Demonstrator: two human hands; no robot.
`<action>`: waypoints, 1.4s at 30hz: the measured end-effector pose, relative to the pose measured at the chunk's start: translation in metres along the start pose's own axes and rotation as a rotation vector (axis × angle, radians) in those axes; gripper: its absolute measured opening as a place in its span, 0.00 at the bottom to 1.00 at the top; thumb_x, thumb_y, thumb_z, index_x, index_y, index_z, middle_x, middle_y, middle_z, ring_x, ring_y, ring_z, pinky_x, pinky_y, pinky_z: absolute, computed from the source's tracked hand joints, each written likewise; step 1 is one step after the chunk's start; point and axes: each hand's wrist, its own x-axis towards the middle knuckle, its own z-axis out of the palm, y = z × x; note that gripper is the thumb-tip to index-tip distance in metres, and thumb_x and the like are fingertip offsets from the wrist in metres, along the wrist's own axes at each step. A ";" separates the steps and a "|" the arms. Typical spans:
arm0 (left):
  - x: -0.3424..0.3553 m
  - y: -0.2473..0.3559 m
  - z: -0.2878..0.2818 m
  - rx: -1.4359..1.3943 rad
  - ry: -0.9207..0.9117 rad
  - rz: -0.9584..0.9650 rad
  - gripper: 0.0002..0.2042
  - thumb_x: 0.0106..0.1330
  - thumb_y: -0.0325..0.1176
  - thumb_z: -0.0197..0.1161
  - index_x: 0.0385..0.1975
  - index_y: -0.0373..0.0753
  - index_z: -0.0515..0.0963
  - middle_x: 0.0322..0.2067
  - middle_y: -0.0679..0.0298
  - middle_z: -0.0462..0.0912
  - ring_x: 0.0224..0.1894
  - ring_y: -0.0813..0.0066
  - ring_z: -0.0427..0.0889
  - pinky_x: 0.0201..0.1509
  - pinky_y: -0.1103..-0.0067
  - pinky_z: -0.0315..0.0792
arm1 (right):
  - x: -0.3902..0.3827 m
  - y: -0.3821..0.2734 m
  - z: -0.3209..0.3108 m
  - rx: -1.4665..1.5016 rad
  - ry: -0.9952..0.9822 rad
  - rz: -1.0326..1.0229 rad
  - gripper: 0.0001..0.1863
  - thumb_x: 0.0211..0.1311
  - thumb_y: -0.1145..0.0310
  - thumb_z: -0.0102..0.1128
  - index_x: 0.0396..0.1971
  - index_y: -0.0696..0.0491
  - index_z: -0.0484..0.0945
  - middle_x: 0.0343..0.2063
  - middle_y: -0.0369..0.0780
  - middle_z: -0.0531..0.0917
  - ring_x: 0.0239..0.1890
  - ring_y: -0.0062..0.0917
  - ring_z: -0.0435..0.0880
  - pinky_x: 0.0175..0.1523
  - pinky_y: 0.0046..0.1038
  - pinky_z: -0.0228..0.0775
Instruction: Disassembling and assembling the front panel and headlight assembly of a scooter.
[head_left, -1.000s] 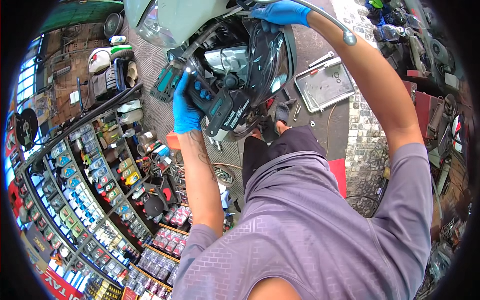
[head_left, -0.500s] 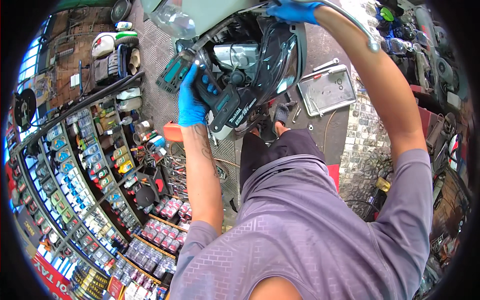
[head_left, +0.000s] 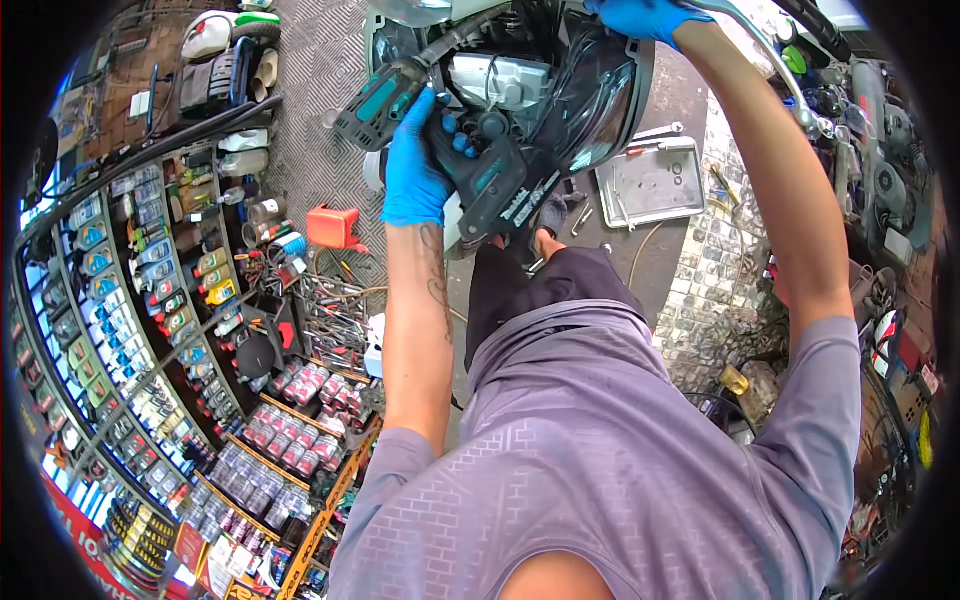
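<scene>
My left hand [head_left: 415, 175] in a blue glove is closed round the handle of a black and teal cordless power tool [head_left: 485, 185]. The tool's head points up and right, with a long shaft [head_left: 465, 35] reaching into an open scooter body over a silvery housing [head_left: 498, 80]. My right hand [head_left: 645, 20], also gloved, grips the upper edge of the scooter's glossy dark panel [head_left: 590, 90], its fingertips partly hidden at the picture's top.
A metal tray [head_left: 650, 182] with tools lies on the floor at right, loose wrenches beside it. An orange bin [head_left: 335, 228] and piled hand tools [head_left: 335, 325] are at left, near shelves of bottles [head_left: 215, 280]. Parts crowd the far right.
The tool, both hands and scooter have moved rightward and a little upward in the picture. The surroundings at left have shifted too, showing more of the orange bin. Both grips look unchanged.
</scene>
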 end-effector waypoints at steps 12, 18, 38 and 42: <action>-0.015 -0.010 0.026 -0.102 0.026 0.031 0.11 0.67 0.42 0.59 0.31 0.41 0.76 0.18 0.67 0.74 0.19 0.72 0.72 0.23 0.75 0.69 | -0.018 0.002 0.015 -1.039 0.427 0.069 0.25 0.67 0.58 0.41 0.61 0.52 0.66 0.60 0.43 0.71 0.60 0.38 0.69 0.66 0.38 0.61; -0.014 -0.007 0.019 -0.105 -0.055 -0.005 0.10 0.68 0.41 0.59 0.30 0.42 0.76 0.18 0.69 0.72 0.18 0.74 0.70 0.23 0.76 0.67 | -0.030 -0.020 0.014 -1.030 0.460 0.245 0.23 0.62 0.56 0.47 0.54 0.52 0.71 0.55 0.44 0.74 0.55 0.40 0.70 0.61 0.38 0.65; -0.013 -0.008 0.015 -0.087 -0.057 0.015 0.08 0.66 0.39 0.60 0.30 0.43 0.75 0.17 0.70 0.71 0.18 0.75 0.69 0.22 0.76 0.66 | -0.024 0.061 0.003 -1.057 0.359 -0.155 0.14 0.63 0.63 0.45 0.41 0.53 0.76 0.38 0.46 0.79 0.41 0.38 0.75 0.54 0.38 0.67; -0.014 -0.007 0.017 -0.020 -0.048 0.037 0.08 0.66 0.39 0.61 0.30 0.44 0.75 0.17 0.70 0.71 0.18 0.74 0.69 0.22 0.76 0.66 | -0.026 0.026 0.015 -1.390 0.381 -0.078 0.14 0.63 0.63 0.46 0.38 0.55 0.77 0.34 0.46 0.79 0.39 0.39 0.76 0.51 0.38 0.69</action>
